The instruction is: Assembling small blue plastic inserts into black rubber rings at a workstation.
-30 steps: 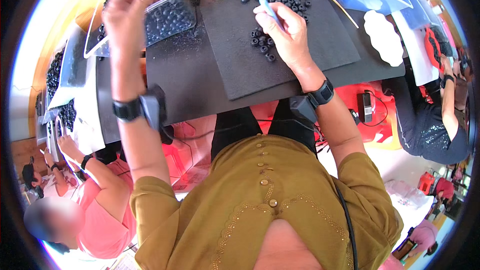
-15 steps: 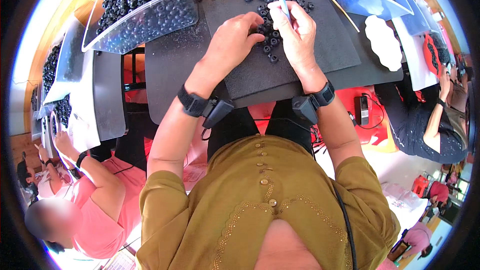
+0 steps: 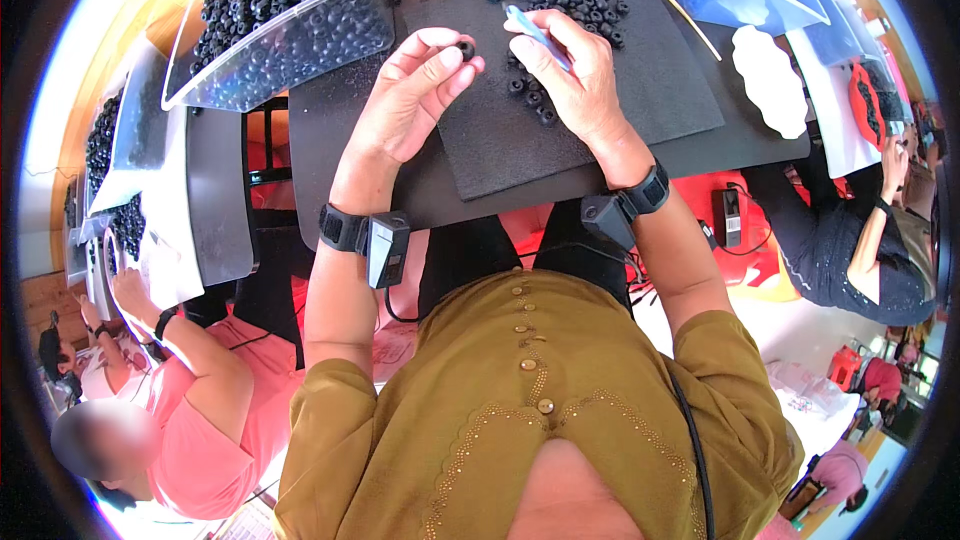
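The small black round piece (image 3: 466, 51) is pinched between your left hand's (image 3: 405, 100) thumb and fingers. Your right hand (image 3: 582, 80) grips a slim light-blue tool (image 3: 532, 32). Loose pieces (image 3: 532, 98) lie beside and beyond it; a heaped clear bin (image 3: 290, 58) stands beyond your left hand. Which pieces are already worked cannot be told. No lettering is legible on your left wrist unit (image 3: 388, 250).

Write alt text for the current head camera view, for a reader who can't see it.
A person's left hand pinches a small black bead while the right hand holds a slim light-blue tool above a dark mat strewn with more beads. A clear bin heaped with similar ones stands at left; a white scalloped piece lies at right.
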{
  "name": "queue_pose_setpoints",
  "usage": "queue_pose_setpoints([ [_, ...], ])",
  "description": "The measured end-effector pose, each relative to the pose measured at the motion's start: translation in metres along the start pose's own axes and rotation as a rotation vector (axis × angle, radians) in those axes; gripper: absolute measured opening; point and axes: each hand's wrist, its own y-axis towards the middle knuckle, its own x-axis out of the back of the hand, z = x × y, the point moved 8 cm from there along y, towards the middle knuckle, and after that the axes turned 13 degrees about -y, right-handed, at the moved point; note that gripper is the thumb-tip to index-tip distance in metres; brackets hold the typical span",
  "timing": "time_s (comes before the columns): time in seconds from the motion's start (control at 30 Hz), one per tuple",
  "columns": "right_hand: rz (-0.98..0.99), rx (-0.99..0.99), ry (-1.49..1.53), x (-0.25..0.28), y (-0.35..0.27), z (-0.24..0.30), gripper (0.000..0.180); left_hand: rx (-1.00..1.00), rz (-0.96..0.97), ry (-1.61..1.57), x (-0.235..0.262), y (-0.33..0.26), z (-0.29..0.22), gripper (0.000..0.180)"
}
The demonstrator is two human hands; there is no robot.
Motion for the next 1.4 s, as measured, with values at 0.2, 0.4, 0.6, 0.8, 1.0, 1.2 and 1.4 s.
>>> queue_pose_setpoints([
  [0.2, 0.091, 0.073, 0.001, -0.010, -0.002, 0.005, 0.027, -0.033, -0.052, -0.239, 0.012, -0.003, -0.002, 0.020],
  [0.4, 0.093, 0.139, -0.046, -0.016, -0.003, 0.006, 0.027, 0.011, 0.004, -0.360, 0.013, 0.000, 0.000, 0.023],
  [0.6, 0.148, 0.141, -0.137, -0.019, -0.004, 0.009, 0.024, 0.016, 0.038, -0.336, 0.013, -0.001, 0.002, 0.024],
  [0.8, 0.159, 0.156, -0.187, -0.019, -0.005, 0.011, 0.024, 0.014, 0.039, -0.302, 0.011, -0.001, 0.002, 0.021],
  [1.0, 0.172, 0.150, -0.195, -0.019, -0.005, 0.013, 0.024, 0.007, 0.039, -0.243, 0.013, -0.002, 0.002, 0.021],
  [1.2, 0.184, 0.135, -0.197, -0.019, -0.004, 0.013, 0.024, 0.010, 0.037, -0.229, 0.011, -0.002, 0.002, 0.021],
  [1.4, 0.179, 0.140, -0.206, -0.019, -0.004, 0.012, 0.023, 0.002, 0.016, -0.208, 0.012, -0.002, 0.001, 0.020],
])
